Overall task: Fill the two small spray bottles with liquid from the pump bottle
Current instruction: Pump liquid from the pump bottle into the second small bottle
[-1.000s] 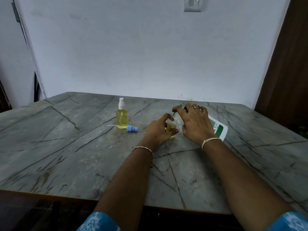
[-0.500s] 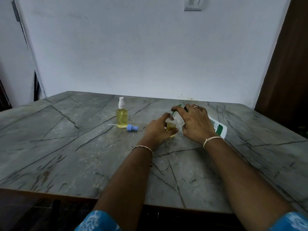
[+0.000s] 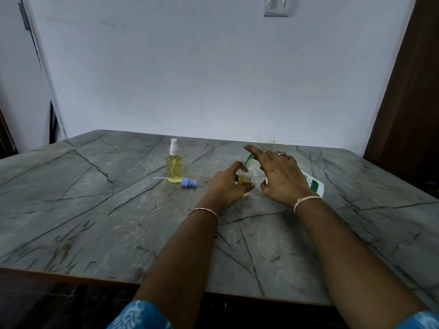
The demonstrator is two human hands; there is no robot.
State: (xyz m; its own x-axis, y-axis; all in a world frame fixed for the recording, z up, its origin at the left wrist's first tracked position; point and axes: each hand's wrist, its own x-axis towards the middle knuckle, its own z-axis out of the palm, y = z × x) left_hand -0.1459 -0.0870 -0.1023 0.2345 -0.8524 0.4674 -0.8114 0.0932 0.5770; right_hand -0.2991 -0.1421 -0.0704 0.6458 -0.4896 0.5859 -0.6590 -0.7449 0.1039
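Observation:
My left hand (image 3: 224,185) grips a small uncapped spray bottle (image 3: 244,179), partly filled with yellow liquid, standing on the grey marble table (image 3: 95,222). The white pump bottle (image 3: 313,184) with a green label leans toward it, its green nozzle (image 3: 249,159) over the small bottle's mouth. My right hand (image 3: 278,176) lies over the pump head with straight fingers, hiding most of the pump. A second small spray bottle (image 3: 174,165), full of yellow liquid with a white sprayer on, stands to the left. A blue sprayer cap (image 3: 189,182) with its dip tube lies beside it.
The table's back edge meets a white wall (image 3: 213,79). A dark wooden panel (image 3: 408,103) stands at the right. The table's front edge runs near the bottom of the view.
My right hand's fingers have lifted and straightened over the pump head. The left hand keeps its hold on the small bottle, which has not moved.

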